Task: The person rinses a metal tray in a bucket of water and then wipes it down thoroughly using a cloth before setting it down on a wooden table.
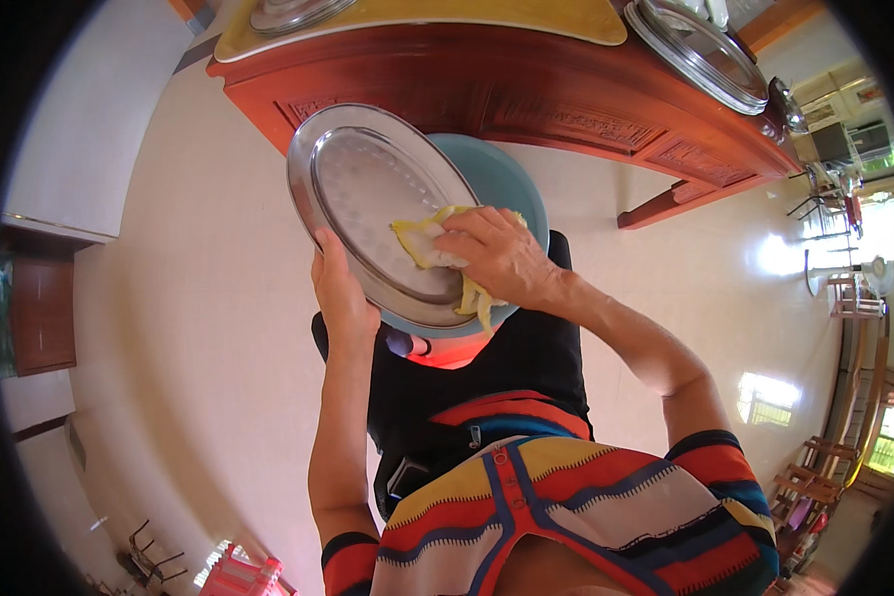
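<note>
An oval stainless-steel platter (pixel 365 194) is held tilted in front of me, over a blue-green plastic basin (pixel 518 186). My left hand (pixel 340 290) grips the platter's near left rim, thumb on top. A white cloth with a yellow edge (pixel 425 242) is bunched under my right hand (pixel 503 253), which presses it on the lower right part of the platter. One end of the cloth hangs past the rim. The platter hides much of the basin, so its contents cannot be seen fully.
Ahead stands a carved reddish wooden table (pixel 447 74). On it are a yellow tray (pixel 484 13) with stacked metal plates (pixel 298 13) and a pile of oval metal platters (pixel 704 56) at the right. A pink plastic stool (pixel 242 574) is behind at left, and a fan (pixel 875 276) stands far right.
</note>
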{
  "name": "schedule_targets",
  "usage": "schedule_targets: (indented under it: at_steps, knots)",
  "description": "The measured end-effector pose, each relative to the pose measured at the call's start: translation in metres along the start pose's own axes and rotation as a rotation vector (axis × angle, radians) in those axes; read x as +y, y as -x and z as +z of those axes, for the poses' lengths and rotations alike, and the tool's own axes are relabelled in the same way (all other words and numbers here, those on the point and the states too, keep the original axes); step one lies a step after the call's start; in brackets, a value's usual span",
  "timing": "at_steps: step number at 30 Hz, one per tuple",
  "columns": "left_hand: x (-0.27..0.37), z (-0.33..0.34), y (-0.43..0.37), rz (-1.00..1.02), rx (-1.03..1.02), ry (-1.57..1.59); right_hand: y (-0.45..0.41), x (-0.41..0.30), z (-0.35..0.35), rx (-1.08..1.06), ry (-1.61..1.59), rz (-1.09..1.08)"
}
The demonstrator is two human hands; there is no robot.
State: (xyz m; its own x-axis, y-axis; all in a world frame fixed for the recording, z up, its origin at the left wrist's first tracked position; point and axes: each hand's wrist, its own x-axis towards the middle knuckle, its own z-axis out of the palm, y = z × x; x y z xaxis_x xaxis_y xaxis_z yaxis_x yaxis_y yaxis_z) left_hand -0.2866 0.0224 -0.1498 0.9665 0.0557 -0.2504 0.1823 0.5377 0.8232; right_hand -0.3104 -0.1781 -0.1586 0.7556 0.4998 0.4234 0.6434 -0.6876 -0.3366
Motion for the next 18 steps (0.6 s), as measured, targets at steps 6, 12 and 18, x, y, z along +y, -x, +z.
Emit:
schedule_targets:
  at_steps: [6,12,18]
  knots:
    - [0.013,-0.009,0.002,-0.082,0.057,0.057,-0.039,0.046,-0.055,0.302,0.268,-0.137]
    - [0.015,-0.014,0.011,-0.235,-0.021,0.095,-0.101,0.096,-0.144,0.449,0.410,-0.130]
    - [0.017,-0.012,0.021,-0.234,-0.126,0.152,-0.136,0.148,-0.154,0.226,0.431,0.277]
